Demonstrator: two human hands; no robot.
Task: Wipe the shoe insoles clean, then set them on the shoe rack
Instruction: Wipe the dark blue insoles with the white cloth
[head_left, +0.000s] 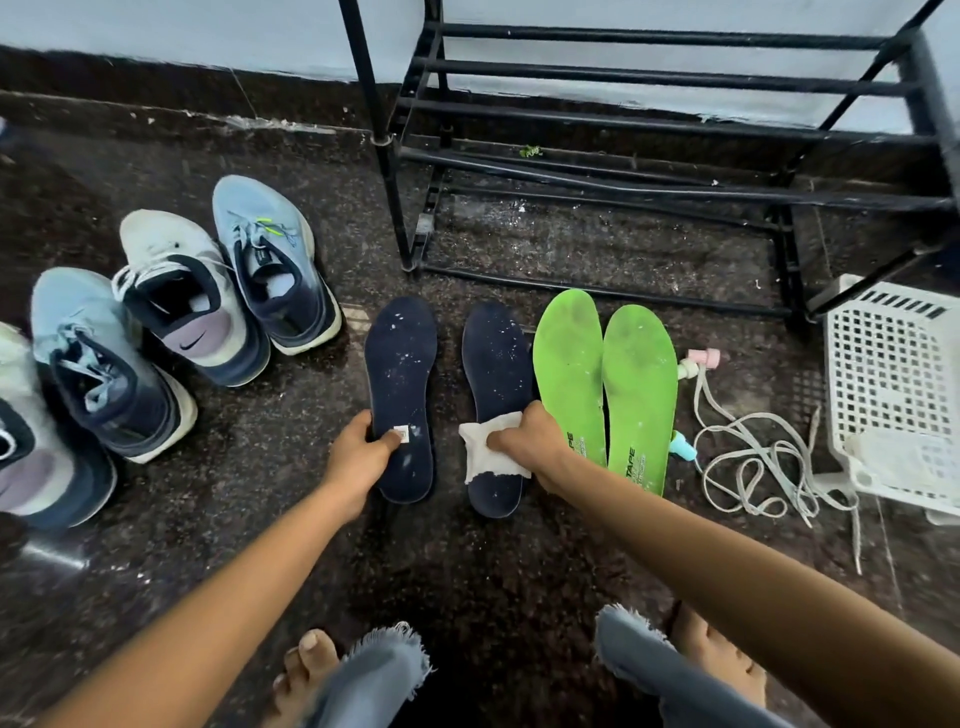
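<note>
— What are the hands doing?
— The left hand (363, 448) is gripping the heel end of the first dark insole (402, 364). The right hand (531, 441) is clutching a white cloth (485, 453) and pressing it on the second dark insole (496, 353).
— Where are the insoles lying?
— On the floor (249, 519), just in front of the shoe rack (623, 182), with two green insoles (569, 364) lying beside them to the right.

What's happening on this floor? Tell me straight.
A person is cleaning insoles. The left hand grips the left dark insole, and the right hand holds a white cloth on the right dark insole. Both look speckled. Two green insoles lie beside them; none sits on the shoe rack yet.
</note>
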